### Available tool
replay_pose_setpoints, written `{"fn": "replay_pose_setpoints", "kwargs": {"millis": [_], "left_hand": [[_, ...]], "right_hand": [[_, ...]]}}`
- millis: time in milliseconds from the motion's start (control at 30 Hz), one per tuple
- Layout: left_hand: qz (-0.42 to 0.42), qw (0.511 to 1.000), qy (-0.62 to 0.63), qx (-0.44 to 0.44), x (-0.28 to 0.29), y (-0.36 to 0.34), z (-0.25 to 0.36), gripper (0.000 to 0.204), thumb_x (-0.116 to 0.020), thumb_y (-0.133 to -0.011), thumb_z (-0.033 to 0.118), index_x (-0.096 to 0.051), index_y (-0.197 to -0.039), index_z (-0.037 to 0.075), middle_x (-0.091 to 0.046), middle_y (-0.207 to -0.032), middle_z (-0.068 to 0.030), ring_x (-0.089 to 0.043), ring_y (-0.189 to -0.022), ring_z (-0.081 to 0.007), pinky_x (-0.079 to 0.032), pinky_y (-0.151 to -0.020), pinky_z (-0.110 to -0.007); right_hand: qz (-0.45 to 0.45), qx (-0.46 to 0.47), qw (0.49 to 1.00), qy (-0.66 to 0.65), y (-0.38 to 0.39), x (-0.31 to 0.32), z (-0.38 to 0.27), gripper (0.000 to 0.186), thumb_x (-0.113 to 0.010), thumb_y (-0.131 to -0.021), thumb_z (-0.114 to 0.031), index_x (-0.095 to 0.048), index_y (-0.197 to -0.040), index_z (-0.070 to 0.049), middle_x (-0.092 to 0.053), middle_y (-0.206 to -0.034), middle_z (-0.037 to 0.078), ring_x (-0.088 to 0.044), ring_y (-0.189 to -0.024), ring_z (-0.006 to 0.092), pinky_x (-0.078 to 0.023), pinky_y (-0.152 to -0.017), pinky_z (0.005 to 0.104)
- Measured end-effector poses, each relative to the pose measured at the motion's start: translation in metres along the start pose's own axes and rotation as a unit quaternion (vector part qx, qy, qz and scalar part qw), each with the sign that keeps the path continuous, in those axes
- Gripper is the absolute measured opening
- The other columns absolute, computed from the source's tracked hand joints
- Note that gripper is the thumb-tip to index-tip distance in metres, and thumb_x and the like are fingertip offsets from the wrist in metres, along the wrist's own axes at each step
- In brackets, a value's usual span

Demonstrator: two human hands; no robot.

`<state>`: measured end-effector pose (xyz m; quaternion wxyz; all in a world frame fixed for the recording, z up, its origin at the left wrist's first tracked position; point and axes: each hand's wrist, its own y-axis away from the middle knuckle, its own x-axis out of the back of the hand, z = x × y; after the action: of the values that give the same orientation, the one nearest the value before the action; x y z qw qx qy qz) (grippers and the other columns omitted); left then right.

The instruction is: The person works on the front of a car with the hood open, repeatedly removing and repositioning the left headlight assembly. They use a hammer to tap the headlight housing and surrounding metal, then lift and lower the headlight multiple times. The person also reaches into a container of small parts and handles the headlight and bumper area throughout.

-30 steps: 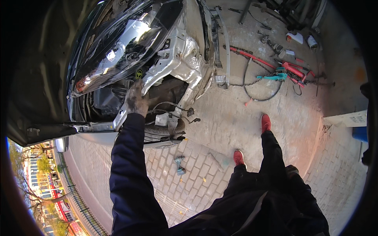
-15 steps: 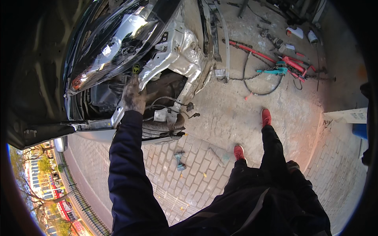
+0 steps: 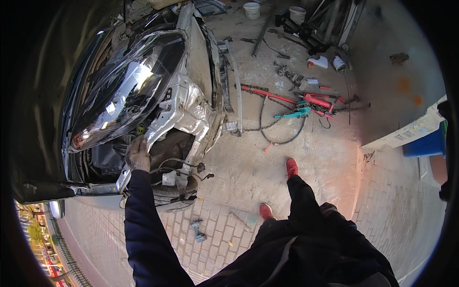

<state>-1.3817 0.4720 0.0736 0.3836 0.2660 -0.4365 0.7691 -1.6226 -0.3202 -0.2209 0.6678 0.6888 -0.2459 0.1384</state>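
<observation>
My left hand, in a dirty grey work glove, reaches into the opened front corner of a car. Its fingers curl at the edge of the bare silver body panel, just below the headlight. The fingertips are partly hidden. A dark round cap with a yellow mark sits right above the hand. Loose wires with connectors hang from the opening beside my wrist, over the tyre. My right hand is down by my thigh, mostly covered by dark clothing, so its fingers do not show.
A teal power tool lies on the paving bricks. Across the concrete are a red hydraulic ram, a teal chain clamp, chains and a black hose. Buckets stand at the back. A low wall end is to the right.
The view has shifted, so the car and floor tools sit lower and further left, with more of the back floor showing. My left hand stays at the panel edge below the headlight.
</observation>
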Motion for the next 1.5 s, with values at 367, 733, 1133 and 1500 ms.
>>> {"fn": "replay_pose_setpoints", "kwargs": {"millis": [367, 733, 1133, 1500], "left_hand": [[0.013, 0.981, 0.183, 0.056, -0.043, 0.109, 0.092, 0.028, -0.074, -0.104, 0.018, -0.067, -0.122, -0.002, -0.070, -0.112, -0.0108, -0.066, -0.101, -0.0183, -0.054, -0.093, -0.035], [-0.319, 0.890, 0.287, 0.156, -0.215, 0.209, 0.287, 0.031, -0.083, -0.089, 0.003, -0.068, -0.117, 0.003, -0.072, -0.101, -0.0080, -0.070, -0.096, -0.0179, -0.059, -0.088, -0.034], [-0.305, 0.939, 0.120, 0.101, -0.216, 0.019, 0.400, 0.022, -0.090, -0.087, 0.015, -0.077, -0.100, 0.004, -0.076, -0.091, -0.0083, -0.073, -0.081, -0.0197, -0.059, -0.077, -0.035], [-0.206, 0.947, 0.231, 0.086, -0.300, -0.126, 0.414, 0.019, -0.083, -0.092, 0.007, -0.082, -0.110, 0.002, -0.077, -0.097, -0.0120, -0.073, -0.084, -0.0217, -0.057, -0.078, -0.034]], "right_hand": [[0.025, 0.016, 0.998, -0.062, -0.046, 0.025, 0.011, 0.050, -0.055, -0.104, -0.051, -0.077, -0.137, -0.020, -0.069, -0.146, 0.019, -0.066, -0.137, 0.0385, -0.055, -0.113, 0.0490], [-0.003, 0.075, 0.997, -0.023, -0.124, 0.106, 0.041, 0.045, -0.056, -0.104, -0.041, -0.077, -0.131, -0.013, -0.072, -0.140, 0.017, -0.066, -0.135, 0.0409, -0.054, -0.114, 0.0503], [0.138, 0.066, 0.988, 0.005, -0.196, 0.253, 0.116, 0.012, -0.071, -0.094, -0.022, -0.076, -0.102, -0.015, -0.078, -0.107, 0.016, -0.076, -0.105, 0.0407, -0.062, -0.086, 0.0536], [0.072, 0.072, 0.994, 0.049, -0.224, 0.371, 0.088, 0.016, -0.068, -0.096, -0.026, -0.079, -0.104, -0.017, -0.082, -0.102, 0.014, -0.078, -0.101, 0.0375, -0.063, -0.083, 0.0533]]}}
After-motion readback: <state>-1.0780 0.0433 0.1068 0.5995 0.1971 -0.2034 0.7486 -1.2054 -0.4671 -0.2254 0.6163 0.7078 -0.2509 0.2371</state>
